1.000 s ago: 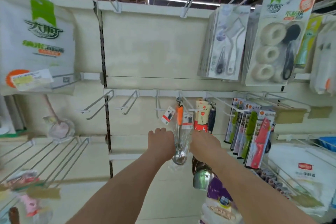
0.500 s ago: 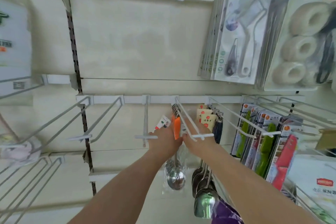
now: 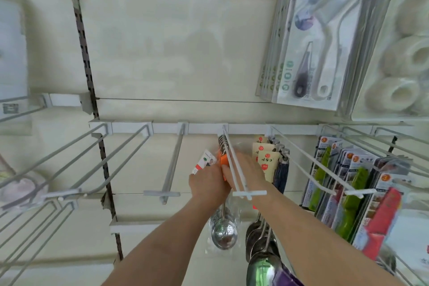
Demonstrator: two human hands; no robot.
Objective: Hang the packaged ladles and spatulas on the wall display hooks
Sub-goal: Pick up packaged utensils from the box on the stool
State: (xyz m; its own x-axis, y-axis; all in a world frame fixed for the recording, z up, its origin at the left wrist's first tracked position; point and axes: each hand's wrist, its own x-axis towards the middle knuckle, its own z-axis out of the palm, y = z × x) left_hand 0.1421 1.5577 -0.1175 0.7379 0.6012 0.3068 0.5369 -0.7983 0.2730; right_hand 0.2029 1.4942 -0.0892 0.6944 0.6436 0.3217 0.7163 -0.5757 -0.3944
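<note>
- Ladle (image 3: 224,235) in clear wrap, bowl down, is held up against the wall (image 3: 174,42) of a shop display, its orange handle raised just under the twin wires of a hook (image 3: 235,169).
- Left hand (image 3: 207,184) grips the handle from the left, back of the hand to the camera, fingers curled out of sight around the orange.
- Right hand (image 3: 247,173) grasps the same handle from the right, thumb on the orange, knuckles beneath the hook's wires.
- The two hands touch at the handle; whether the ladle's top is threaded on the wire cannot be told.
- Metal loops crowd the hook's inner end near the rail (image 3: 204,128), and more steel bowls bunch behind the held one.
- A white-and-red tag (image 3: 204,163) sticks out just above the left hand.
- On the next hook to the right, carded ladles (image 3: 267,160) hang in a row, their bowls low beside the right forearm.
- Left of the hands, bare hooks (image 3: 173,165) jut from the rail.
- Far right, blister packs (image 3: 348,195) with green and red handles fill several hooks.
- Above them hang brush packs (image 3: 308,53) and a roll pack (image 3: 406,58).
- A purple bag (image 3: 286,279) shows at the bottom edge under the right arm.
</note>
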